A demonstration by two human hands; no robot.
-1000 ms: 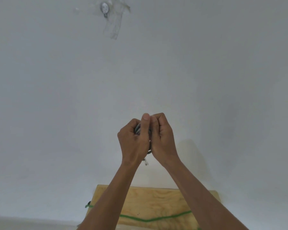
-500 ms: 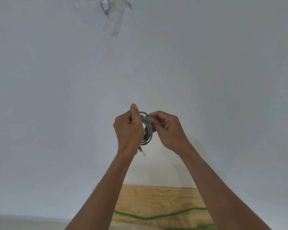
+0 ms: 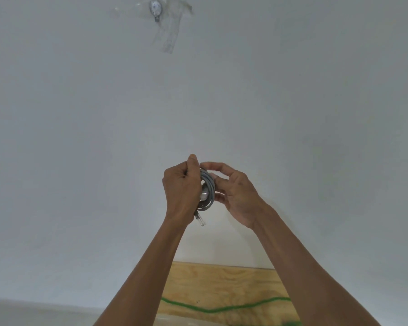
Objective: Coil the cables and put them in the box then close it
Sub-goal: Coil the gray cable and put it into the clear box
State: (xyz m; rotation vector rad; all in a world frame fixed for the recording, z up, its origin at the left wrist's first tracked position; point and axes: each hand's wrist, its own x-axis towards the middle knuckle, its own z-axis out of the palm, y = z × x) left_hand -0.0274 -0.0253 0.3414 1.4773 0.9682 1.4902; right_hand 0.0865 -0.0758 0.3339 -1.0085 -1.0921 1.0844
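Head view: the left hand (image 3: 180,191) grips a coiled grey cable (image 3: 209,189), held up in front of a white wall (image 3: 80,137), its clear plug (image 3: 201,221) hanging below. The right hand (image 3: 237,191) touches the coil with loosely curved fingers. Below, a green cable (image 3: 222,308) lies across the wooden table (image 3: 222,285).

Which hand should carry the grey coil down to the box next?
Left, probably. The left hand already grips the grey cable coil; the right hand only touches it with loose fingers. No box is in view.
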